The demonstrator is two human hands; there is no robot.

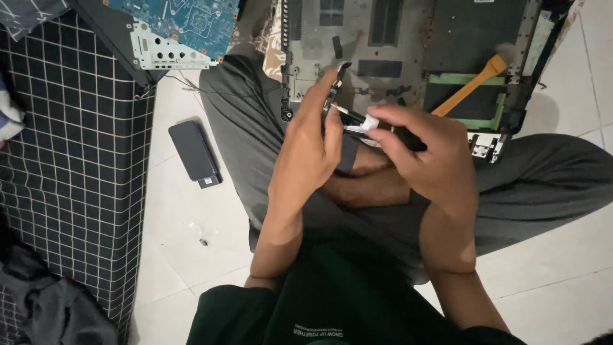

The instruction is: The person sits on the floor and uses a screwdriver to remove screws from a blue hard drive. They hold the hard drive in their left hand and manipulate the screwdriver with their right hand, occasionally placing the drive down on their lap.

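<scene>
You sit cross-legged on the tiled floor (562, 268), and the laptop base (408, 51) lying open-side up beyond your knees is the landmark here. Nearest you, just short of the base's near edge, your left hand (306, 153) has its fingers closed on a small dark metal bracket (336, 83), which stands upright with its top end over the base's near-left corner. Your right hand (428, 153), beside the left and also just short of the base, has its grip closed round a dark-handled tool (383, 128); a bit of white material (369, 121) sits at the fingertips, and the tool's thin tip points at the bracket. On the base's right part lies a brush with an orange handle (469, 89). Left of the base, a black phone (193, 151) lies on the floor. Farther left and beyond, a blue circuit board (185, 22) rests at the edge of a black checked mattress (76, 160).
</scene>
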